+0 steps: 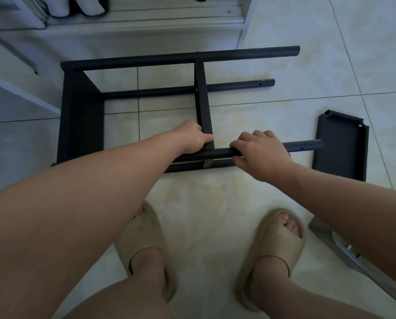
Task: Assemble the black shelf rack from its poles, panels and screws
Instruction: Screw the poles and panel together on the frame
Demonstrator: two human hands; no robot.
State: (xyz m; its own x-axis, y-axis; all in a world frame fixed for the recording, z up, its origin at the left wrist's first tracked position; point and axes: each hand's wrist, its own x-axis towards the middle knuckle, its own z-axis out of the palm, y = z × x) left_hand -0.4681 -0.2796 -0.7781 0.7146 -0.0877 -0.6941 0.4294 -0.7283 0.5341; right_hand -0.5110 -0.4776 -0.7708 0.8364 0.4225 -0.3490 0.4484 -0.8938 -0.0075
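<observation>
Head view, shelf rack [146,93]: lies on its side on the tiled floor [215,192], just ahead of the person's slippers [146,245]; laid down like this, I judge, so the joints face up within reach.
End panel [77,107]: at the left, already carrying the poles, which run rightward from it.
Far pole [181,57] and second pole [238,85]: free ends at the right are bare; a small hole shows near the second pole's tip, probably waiting for a screw.
Middle panel [202,100]: seen nearly edge-on, spanning from the far pole to the near pole [305,145].
Left hand [192,139]: fingers curled round the middle panel's near corner, thumb along its edge; likely steadying that corner against the pole so the holes line up.
Right hand [259,153]: fingers wrapped over the near pole, thumb tucked beneath it, just right of the panel joint; the grip seems meant to turn or slide the pole into place.
Loose panel [342,148]: flat on the floor at the right, its edge just under the near pole's free end; kept close, I judge, as the next piece to fit.
Screws: none plainly visible; too small or hidden.
Stage: roughly midway; one panel remains unfitted.
Risk: the pole may roll and misalign its hole.
Surroundings: a white cabinet [146,19] beyond; a grey object [353,268] at lower right, unidentifiable.
</observation>
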